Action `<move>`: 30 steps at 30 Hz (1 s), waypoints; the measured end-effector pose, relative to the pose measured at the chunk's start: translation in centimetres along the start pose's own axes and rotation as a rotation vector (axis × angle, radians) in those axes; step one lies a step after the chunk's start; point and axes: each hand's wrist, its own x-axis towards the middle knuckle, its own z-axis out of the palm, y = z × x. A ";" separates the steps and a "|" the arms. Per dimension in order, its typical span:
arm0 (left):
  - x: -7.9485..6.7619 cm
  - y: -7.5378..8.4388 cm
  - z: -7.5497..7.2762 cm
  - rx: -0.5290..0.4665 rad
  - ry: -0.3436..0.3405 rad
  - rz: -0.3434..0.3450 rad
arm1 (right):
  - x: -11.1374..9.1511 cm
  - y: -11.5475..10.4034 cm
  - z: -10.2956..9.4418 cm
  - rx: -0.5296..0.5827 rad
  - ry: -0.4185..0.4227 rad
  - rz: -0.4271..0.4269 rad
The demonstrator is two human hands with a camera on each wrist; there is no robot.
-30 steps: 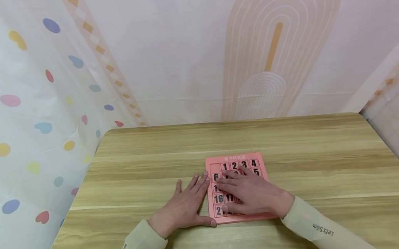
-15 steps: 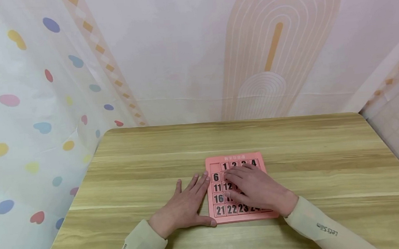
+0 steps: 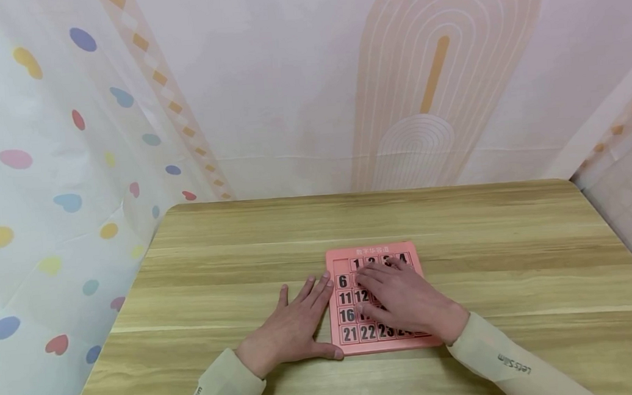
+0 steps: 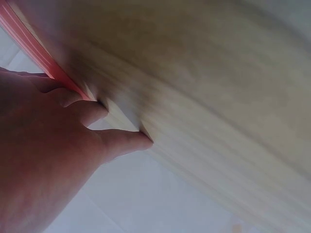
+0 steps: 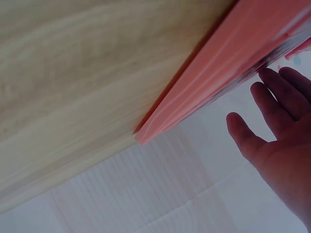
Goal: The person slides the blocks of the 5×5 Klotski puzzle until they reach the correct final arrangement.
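A pink number slide puzzle (image 3: 347,305) lies flat on the wooden table, its numbered tiles set in a square frame. Its upper left cell, beside the 1 tile, is vacant. My left hand (image 3: 291,331) rests spread on the table, with fingertips and thumb touching the puzzle's left edge. Over the middle and right of the tiles lies my right hand (image 3: 408,298), hiding several of them. In the right wrist view its fingers (image 5: 240,128) are fairly straight, close above the puzzle's face (image 5: 228,58). Rows beginning 6, 11, 16 and 21 show at the left.
The wooden table (image 3: 231,240) extends around the puzzle on all sides. Behind it hangs a pale patterned cloth (image 3: 275,90), and another with coloured spots (image 3: 69,202) hangs at the left.
My right hand has shifted a little to the right and away over the puzzle, uncovering the 11, 12 and lower row tiles. My left hand stays in place.
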 end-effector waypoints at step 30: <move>0.0 0.0 0.0 0.011 -0.011 0.001 | 1.7 -1.1 0.3 0.034 -0.033 -0.035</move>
